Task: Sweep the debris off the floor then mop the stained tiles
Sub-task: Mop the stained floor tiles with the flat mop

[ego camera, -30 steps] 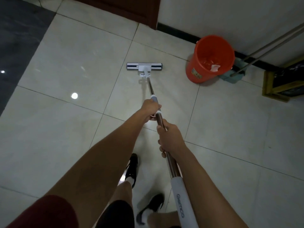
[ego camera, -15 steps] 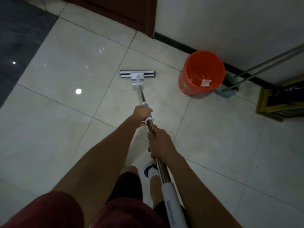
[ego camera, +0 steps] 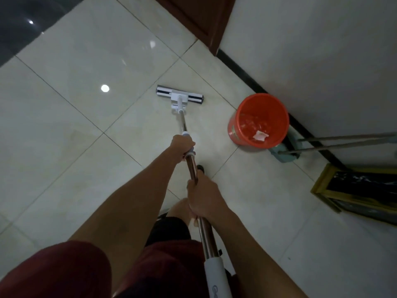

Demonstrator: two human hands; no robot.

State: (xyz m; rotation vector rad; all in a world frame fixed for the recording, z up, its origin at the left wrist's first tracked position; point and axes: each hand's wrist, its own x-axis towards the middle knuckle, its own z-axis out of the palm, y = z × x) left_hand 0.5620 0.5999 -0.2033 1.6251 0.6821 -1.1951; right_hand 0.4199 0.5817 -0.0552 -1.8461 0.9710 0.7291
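Observation:
A flat mop with a white and dark head (ego camera: 180,97) rests on the pale floor tiles (ego camera: 86,61), its metal pole (ego camera: 183,122) running back toward me. My left hand (ego camera: 182,147) grips the pole further down, near a grey collar. My right hand (ego camera: 203,197) grips it higher up, close to my body. The white handle end (ego camera: 216,276) passes by my right forearm. The tiles around the mop head look glossy; no stain or debris is plain to see.
An orange bucket (ego camera: 261,119) with paper scraps inside stands right of the mop, near the wall. Behind it lie a teal dustpan (ego camera: 283,154) and two long handles (ego camera: 343,140). A yellow-framed dark box (ego camera: 356,190) sits at the right. A brown door (ego camera: 199,16) is ahead.
The view has swung and tilted left, so the tile lines run diagonally. The mop head has come closer to me and sits further from the door. Both hands keep their grip.

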